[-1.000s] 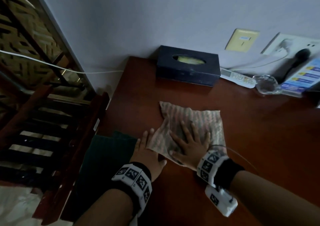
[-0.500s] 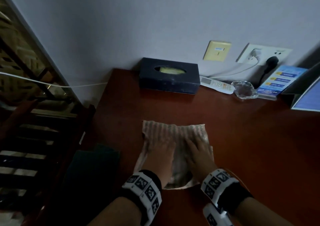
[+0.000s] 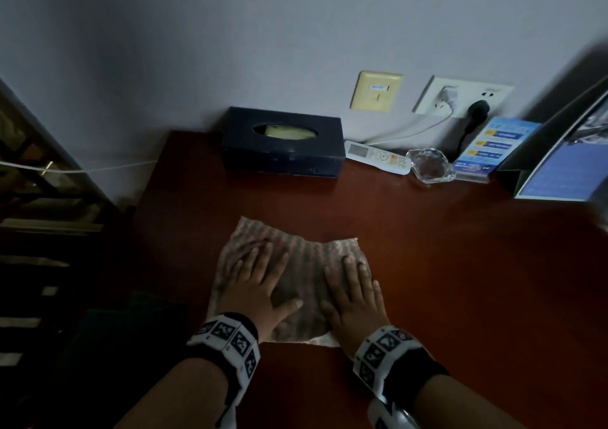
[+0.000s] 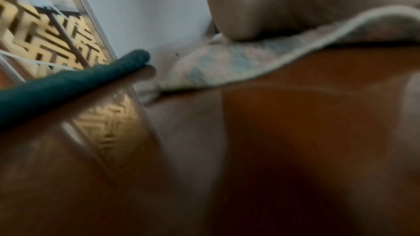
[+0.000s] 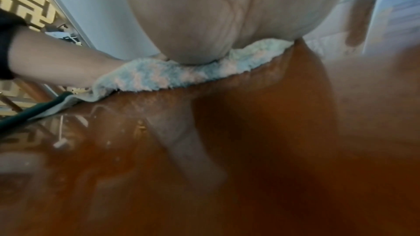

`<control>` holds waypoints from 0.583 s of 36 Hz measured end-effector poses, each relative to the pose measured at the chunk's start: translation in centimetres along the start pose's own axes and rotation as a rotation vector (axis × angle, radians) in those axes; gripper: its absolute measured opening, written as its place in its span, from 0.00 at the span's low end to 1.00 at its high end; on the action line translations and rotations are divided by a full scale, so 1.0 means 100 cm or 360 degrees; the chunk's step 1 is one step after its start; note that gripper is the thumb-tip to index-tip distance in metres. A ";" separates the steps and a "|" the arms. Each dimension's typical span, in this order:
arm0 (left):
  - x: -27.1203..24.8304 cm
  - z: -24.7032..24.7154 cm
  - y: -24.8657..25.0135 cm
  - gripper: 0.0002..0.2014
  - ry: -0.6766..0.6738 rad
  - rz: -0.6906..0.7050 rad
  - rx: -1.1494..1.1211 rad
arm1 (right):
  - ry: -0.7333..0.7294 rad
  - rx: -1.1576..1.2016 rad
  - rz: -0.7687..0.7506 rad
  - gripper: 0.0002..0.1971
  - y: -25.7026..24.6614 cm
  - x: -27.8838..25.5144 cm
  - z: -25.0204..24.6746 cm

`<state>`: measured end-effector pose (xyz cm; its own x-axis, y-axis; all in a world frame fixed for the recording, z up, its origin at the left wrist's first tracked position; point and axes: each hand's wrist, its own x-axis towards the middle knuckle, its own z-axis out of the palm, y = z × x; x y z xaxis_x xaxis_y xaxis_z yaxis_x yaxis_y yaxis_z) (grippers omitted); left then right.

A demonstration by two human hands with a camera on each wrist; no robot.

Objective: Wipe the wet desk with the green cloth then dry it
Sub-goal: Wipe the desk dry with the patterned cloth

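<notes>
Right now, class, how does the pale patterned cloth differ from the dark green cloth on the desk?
The pale patterned cloth lies spread mid-desk; the dark green cloth sits at the left edge. The left hand and right hand press flat on the pale one; nothing touches the green one. Both rest on the desk.

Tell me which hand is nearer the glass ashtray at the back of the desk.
The right hand. It presses flat on the right part of the cloth, diagonally in front of the ashtray. The left hand presses the cloth's left part, farther away.

Dim, underexposed head view with dark, warped edges; both wrist views brighter but smeared by blur, the glossy tabletop [image 5: 261, 150] mirroring pale reflections.
</notes>
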<state>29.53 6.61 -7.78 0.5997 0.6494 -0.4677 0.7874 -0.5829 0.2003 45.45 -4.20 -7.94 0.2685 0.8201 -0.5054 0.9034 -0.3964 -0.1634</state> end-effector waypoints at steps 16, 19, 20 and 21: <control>-0.072 -0.011 -0.015 0.36 -0.0215 -0.0197 0.0422 | 0.0014 -0.0265 0.0151 0.33 -0.004 0.016 -0.038; -0.091 -0.008 -0.018 0.36 -0.0172 -0.0258 0.0287 | 0.0009 -0.0200 -0.0157 0.35 -0.028 0.025 -0.036; -0.096 -0.007 -0.019 0.36 -0.0182 -0.0283 0.0279 | -0.0034 -0.0191 -0.0256 0.35 -0.037 0.028 -0.031; -0.101 -0.006 -0.021 0.36 -0.0207 -0.0313 0.0274 | -0.0074 -0.0202 -0.0315 0.35 -0.047 0.032 -0.026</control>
<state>21.90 1.56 -3.01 0.4058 0.6967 -0.5915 0.8443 -0.5336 -0.0492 42.91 1.32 -6.60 0.0687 0.8557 -0.5129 0.9726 -0.1720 -0.1566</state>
